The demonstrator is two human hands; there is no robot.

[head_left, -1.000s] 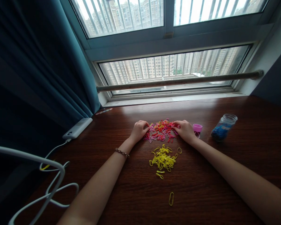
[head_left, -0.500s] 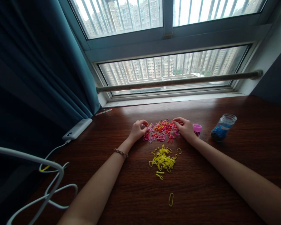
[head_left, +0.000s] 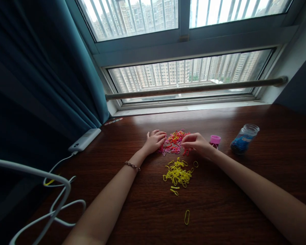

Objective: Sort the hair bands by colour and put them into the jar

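A pile of small pink, red and orange rubber bands (head_left: 175, 141) lies on the dark wooden table (head_left: 148, 204). My left hand (head_left: 155, 141) rests on the pile's left edge with its fingers stretched flat over the bands. My right hand (head_left: 195, 142) hovers at the pile's right side with its fingers curled into a pinch; what it holds, if anything, is too small to make out. Nearer to me lies a heap of yellow rubber bands (head_left: 177, 173). A single yellow band (head_left: 186, 216) lies apart, close to the front.
A pink lid (head_left: 215, 139) and a glass jar with blue contents (head_left: 243, 139) stand right of my right hand. A white power bank (head_left: 84, 140) with white cables (head_left: 53, 190) lies at the left by the teal curtain (head_left: 40, 75). The window is behind.
My right hand moved left and toward me over the pile and closed into a pinch. My left hand's fingers flattened onto the pile's left edge.
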